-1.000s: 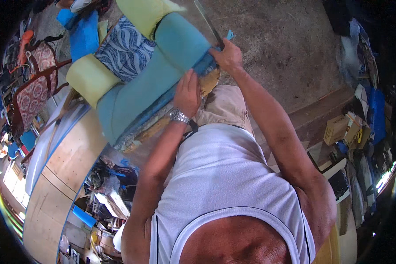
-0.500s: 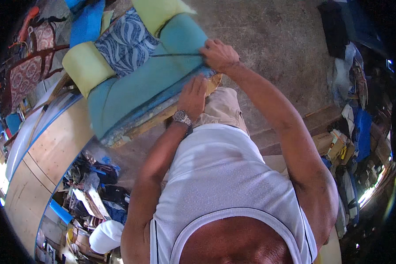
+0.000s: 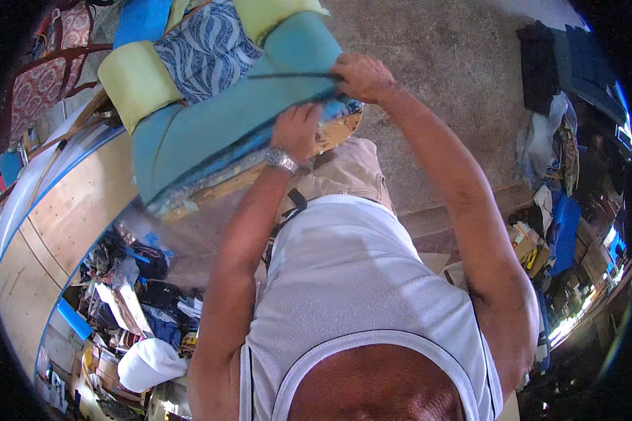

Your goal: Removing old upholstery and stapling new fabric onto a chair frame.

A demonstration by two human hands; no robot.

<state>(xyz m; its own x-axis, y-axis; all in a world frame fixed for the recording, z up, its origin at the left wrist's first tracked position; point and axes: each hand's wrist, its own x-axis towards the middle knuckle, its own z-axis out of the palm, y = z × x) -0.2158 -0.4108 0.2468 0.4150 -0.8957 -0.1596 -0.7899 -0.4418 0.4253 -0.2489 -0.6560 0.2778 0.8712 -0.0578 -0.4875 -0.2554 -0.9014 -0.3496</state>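
A piece of furniture with a teal padded seat (image 3: pixel 218 130) and a rough wooden edge (image 3: pixel 242 180) lies in front of me at an angle. My right hand (image 3: pixel 364 77) is closed at the seat's right end, on a taut dark strip (image 3: pixel 291 74) that runs left across the teal surface. Below and left of it, my left hand (image 3: pixel 298 131) bends its fingers over the near edge of the teal fabric, by blue and whitish padding (image 3: pixel 225 160). Its fingertips are partly hidden. A blue patterned cushion (image 3: pixel 207 52) rests against the far side between yellow foam rolls (image 3: pixel 137 81).
A long wooden board (image 3: pixel 77 207) runs along the left. Beyond it stand chairs with red patterned fabric (image 3: pixel 38 91). Clutter with a white bundle (image 3: pixel 151 365) covers the lower left. Cartons (image 3: pixel 527 242) and a blue sheet (image 3: pixel 563 231) are piled at right.
My left hand has shifted left and slightly up along the near edge, its fingers now more bent. My right hand has moved a little right and up, still at the dark strip.
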